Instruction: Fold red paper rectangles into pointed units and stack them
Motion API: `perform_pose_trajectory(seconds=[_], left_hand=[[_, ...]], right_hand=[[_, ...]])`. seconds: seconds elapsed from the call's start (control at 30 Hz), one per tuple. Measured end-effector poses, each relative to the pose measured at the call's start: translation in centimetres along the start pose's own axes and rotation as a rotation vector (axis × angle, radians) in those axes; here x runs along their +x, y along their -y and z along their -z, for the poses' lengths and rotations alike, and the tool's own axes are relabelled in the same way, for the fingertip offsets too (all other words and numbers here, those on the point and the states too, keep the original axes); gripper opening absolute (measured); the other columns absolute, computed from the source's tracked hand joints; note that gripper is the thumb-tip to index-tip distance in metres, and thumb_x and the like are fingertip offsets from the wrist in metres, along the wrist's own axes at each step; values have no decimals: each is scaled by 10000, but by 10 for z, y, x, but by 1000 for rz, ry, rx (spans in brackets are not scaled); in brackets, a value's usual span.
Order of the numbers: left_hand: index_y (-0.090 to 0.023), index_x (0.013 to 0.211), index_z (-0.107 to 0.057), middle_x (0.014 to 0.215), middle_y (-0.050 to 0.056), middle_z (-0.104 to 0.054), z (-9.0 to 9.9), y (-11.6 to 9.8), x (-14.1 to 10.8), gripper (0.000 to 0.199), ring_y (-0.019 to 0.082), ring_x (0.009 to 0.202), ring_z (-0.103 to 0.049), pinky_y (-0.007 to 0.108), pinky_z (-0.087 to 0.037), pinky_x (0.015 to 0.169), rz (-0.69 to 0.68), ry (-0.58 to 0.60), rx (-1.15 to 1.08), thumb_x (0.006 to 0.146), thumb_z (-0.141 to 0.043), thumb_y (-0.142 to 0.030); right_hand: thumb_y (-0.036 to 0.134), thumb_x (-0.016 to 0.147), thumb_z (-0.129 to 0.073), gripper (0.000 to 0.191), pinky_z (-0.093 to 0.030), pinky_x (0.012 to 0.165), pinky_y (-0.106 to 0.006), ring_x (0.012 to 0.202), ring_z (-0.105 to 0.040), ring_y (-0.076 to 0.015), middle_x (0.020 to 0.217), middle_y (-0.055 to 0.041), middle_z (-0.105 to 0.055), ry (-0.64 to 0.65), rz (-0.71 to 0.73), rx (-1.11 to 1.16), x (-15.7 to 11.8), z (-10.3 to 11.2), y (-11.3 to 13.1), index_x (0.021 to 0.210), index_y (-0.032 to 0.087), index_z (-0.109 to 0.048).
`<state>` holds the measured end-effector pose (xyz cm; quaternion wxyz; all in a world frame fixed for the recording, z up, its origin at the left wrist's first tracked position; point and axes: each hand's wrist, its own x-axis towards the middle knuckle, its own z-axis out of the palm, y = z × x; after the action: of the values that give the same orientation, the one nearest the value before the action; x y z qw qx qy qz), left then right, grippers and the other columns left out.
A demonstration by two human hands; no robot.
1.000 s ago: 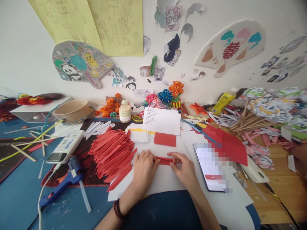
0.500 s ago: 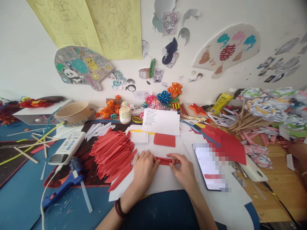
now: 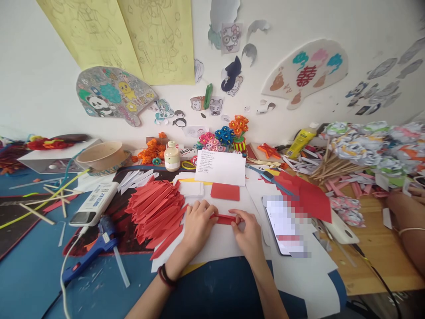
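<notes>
A narrow folded red paper strip [image 3: 225,219] lies on white paper between my two hands. My left hand [image 3: 199,225] pinches its left end, the fingers curled over it. At the right end, my right hand [image 3: 247,230] grips the strip between thumb and fingers. Just beyond it rests a flat stack of small red paper pieces [image 3: 225,192]. To the left of my left hand, a big heap of folded red paper strips [image 3: 154,210] spreads over a dark mat. Behind the red stack stands a white card with handwriting [image 3: 220,168].
A phone [image 3: 283,226] lies right of my right hand, with red paper sheets [image 3: 307,192] behind it. On the left are a blue glue gun [image 3: 89,254] and a white power strip [image 3: 94,204]. Another person's arm [image 3: 407,226] shows at the right edge.
My hands keep hold of the red strip, and the fingers of my right hand have shifted slightly on its end. The view has turned a little, and more of the other person's arm shows.
</notes>
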<state>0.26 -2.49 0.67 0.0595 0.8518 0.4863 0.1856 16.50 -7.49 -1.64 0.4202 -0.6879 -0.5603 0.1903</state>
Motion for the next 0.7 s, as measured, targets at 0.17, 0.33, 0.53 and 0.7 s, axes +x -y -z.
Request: perform_pose_trajectory(seconds=[0.17, 0.33, 0.53, 0.7], left_hand=[[-296, 950, -653, 936, 22, -562, 0, 5, 3, 173, 197, 862, -450, 347, -270, 716, -152, 10, 28, 925, -504, -212], [-332, 1033, -666, 955, 26, -537, -2, 11, 3, 291, 172, 846, -439, 335, -275, 727, -301, 28, 41, 959, -434, -172], [-380, 1032, -671, 914, 21, -534, 0, 10, 3, 259, 180, 851, -414, 336, -261, 724, -461, 71, 100, 974, -436, -287], [-352, 1059, -653, 906, 33, -532, 3, 7, 4, 240, 184, 864, -416, 345, -257, 726, -521, 98, 173, 976, -440, -279]], right_hand=[[146, 734, -496, 355, -467, 798, -364, 816, -542, -229, 727, -28, -581, 12, -30, 16, 0, 2, 0, 1036, 197, -675], [152, 732, -497, 362, -468, 808, -371, 825, -546, -228, 733, -27, -583, 19, -41, 31, -1, 2, 1, 1044, 195, -674], [140, 721, -493, 366, -468, 808, -377, 829, -548, -232, 733, -30, -590, 10, -28, 27, -1, 2, 1, 1033, 193, -676], [140, 722, -499, 354, -473, 797, -383, 814, -551, -234, 734, -36, -596, -6, 0, 25, -1, 2, -1, 1024, 187, -677]])
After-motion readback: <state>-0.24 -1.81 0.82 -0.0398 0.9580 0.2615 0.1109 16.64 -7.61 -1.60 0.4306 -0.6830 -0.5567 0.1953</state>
